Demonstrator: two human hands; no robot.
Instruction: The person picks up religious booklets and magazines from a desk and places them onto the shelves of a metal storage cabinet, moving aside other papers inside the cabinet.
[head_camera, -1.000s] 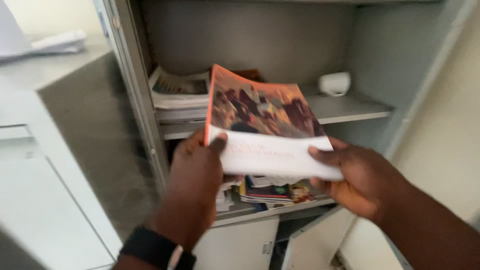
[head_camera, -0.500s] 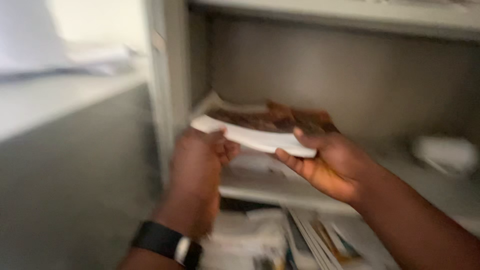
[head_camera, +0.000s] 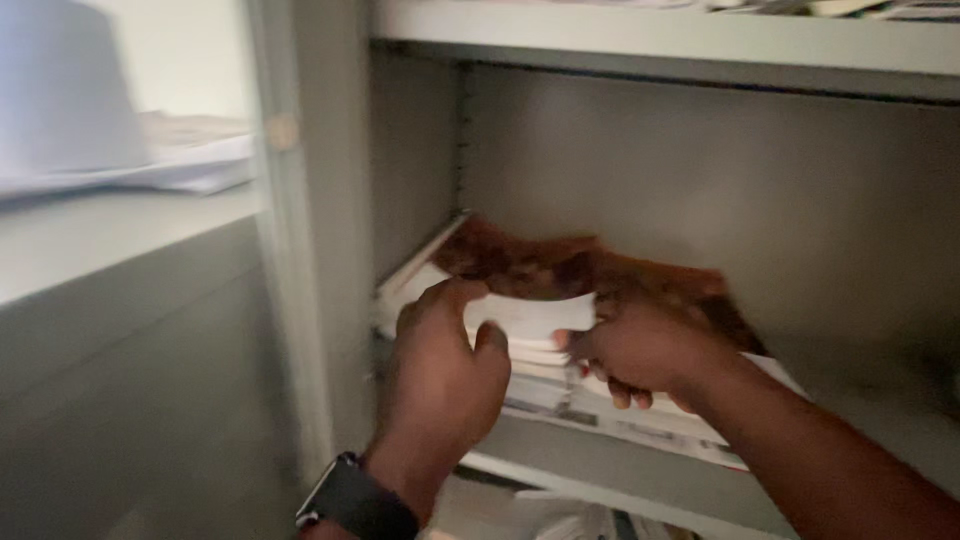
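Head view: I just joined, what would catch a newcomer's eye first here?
Most striking is the magazine with the reddish-brown cover, lying on a stack of magazines at the left of the grey cabinet shelf. Both hands grip its near edge: the left hand, with a dark wristwatch below it, and the right hand. Left of the cabinet, blurred white papers lie on a grey top.

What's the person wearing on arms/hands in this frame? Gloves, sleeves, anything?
Both hands are bare, no gloves. The left hand has a dark watch with a black band on its wrist. The right hand shows no rings or bands, and the forearm behind it is bare, with no sleeve in view.
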